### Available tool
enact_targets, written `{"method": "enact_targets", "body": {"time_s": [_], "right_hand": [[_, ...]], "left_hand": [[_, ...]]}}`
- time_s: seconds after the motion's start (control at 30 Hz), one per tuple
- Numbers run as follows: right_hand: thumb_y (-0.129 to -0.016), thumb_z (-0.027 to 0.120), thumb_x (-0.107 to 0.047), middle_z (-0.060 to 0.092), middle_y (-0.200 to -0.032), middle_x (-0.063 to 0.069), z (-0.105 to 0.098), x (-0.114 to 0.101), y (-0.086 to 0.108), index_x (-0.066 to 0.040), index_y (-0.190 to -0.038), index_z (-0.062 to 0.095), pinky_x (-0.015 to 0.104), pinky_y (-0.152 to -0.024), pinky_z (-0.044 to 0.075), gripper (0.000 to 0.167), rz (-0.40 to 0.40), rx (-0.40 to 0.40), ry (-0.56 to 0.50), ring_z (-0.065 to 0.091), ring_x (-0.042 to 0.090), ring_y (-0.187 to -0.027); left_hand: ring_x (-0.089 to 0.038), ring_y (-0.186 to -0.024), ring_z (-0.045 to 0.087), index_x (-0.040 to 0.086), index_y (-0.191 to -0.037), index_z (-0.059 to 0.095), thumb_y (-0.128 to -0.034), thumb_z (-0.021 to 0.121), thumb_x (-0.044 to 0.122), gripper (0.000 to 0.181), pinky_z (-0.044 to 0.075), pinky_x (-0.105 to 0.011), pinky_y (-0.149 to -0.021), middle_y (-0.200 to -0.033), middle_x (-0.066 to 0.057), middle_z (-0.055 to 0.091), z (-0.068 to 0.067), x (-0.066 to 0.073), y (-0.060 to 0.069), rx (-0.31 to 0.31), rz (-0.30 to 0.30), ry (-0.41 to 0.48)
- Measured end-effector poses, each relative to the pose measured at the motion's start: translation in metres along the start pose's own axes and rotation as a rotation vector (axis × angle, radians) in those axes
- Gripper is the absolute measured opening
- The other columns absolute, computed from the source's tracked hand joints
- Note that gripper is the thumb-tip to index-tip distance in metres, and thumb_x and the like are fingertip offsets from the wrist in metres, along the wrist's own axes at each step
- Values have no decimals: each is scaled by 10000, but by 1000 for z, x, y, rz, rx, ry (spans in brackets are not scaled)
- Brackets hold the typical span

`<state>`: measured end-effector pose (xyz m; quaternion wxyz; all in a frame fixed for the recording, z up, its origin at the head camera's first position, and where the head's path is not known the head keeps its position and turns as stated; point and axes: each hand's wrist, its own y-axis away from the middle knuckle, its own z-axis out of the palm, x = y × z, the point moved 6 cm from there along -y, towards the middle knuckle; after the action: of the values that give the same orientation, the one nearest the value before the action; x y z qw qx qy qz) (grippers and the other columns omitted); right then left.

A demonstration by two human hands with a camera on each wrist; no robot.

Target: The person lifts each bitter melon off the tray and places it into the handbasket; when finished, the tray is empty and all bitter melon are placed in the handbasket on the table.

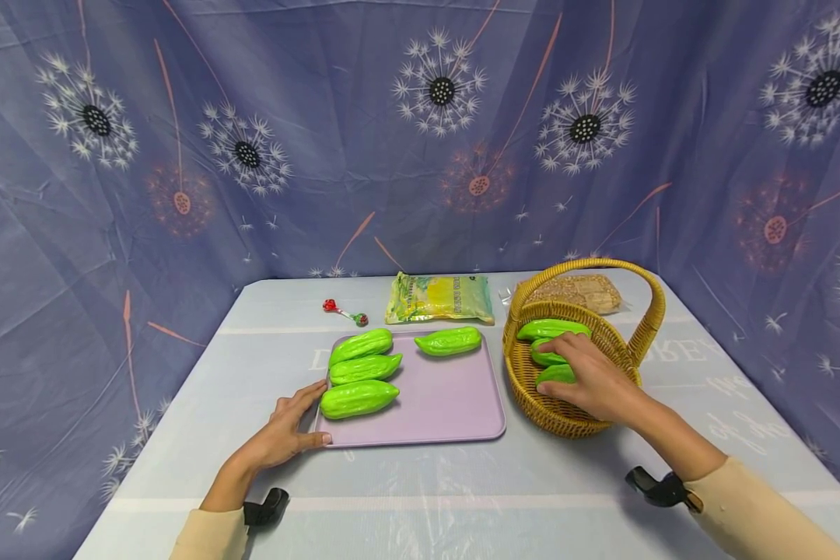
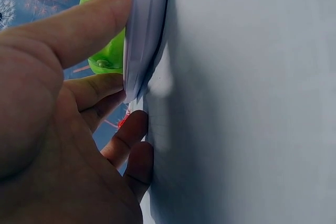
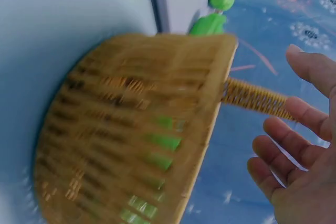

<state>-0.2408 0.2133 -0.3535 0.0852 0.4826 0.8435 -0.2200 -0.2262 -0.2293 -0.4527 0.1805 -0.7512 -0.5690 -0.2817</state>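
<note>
A lilac tray (image 1: 448, 404) holds three green fruits (image 1: 359, 399) stacked along its left side and a single one (image 1: 449, 341) at its back right. My left hand (image 1: 283, 432) touches the tray's left edge; in the left wrist view its thumb and a finger lie at the rim (image 2: 144, 30). To the right, a wicker basket (image 1: 556, 420) contains several green fruits (image 1: 554, 330). My right hand (image 1: 591, 381) is over the basket, fingers spread and loosely bent. In the right wrist view that hand (image 3: 304, 150) shows nothing in its grasp, beside the basket (image 3: 121, 129).
Behind the tray lie a yellow-green packet (image 1: 439, 299) and a small red and green item (image 1: 345, 313). A clear bag with tan contents (image 1: 577, 292) lies behind the basket, whose tall handle (image 1: 654, 311) arches above it. A patterned curtain (image 1: 364, 155) hangs beyond the table.
</note>
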Motion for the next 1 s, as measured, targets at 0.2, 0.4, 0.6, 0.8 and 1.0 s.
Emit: {"method": "enact_targets", "body": {"time_s": [0.2,0.4,0.6,0.8,1.0], "right_hand": [[-786,761,-294,589,-1180,37,4,-23,-7,-137,-1204,581,442,-865,439,481,-69,26,-1,513,226,-1097],[-784,762,-288,584,-1216,41,11,-43,-14,-127,-1218,573,453,-907,435,500,-115,35,-22,500,228,-1126],[-790,755,-301,576,-1224,51,23,-56,-24,-121,-1218,576,437,-937,420,497,-144,42,-51,487,216,-1137],[-793,749,-309,560,-1249,54,38,-66,-31,-112,-1212,583,454,-943,398,491,-169,65,-79,462,224,-1165],[-772,764,-289,558,-1240,51,52,-73,-38,-100,-1216,581,451,-917,403,516,-149,87,-102,460,222,-1137]], "left_hand": [[-254,-1097,325,123,-1466,339,-761,755,388,860,299,-388,-866,-1534,-83,291,0,1,0,-1,1,7],[-252,-1094,319,121,-1467,338,-764,754,386,858,292,-375,-861,-1537,-80,286,0,2,1,-1,3,13],[-249,-1085,314,120,-1466,338,-763,755,383,859,282,-362,-851,-1538,-75,281,0,1,0,0,5,14],[-248,-1081,322,102,-1464,341,-763,758,370,858,275,-358,-847,-1534,-83,295,1,2,0,10,15,13],[-254,-1100,318,104,-1465,339,-764,756,375,860,278,-368,-854,-1534,-80,294,0,2,1,9,11,12]]}}
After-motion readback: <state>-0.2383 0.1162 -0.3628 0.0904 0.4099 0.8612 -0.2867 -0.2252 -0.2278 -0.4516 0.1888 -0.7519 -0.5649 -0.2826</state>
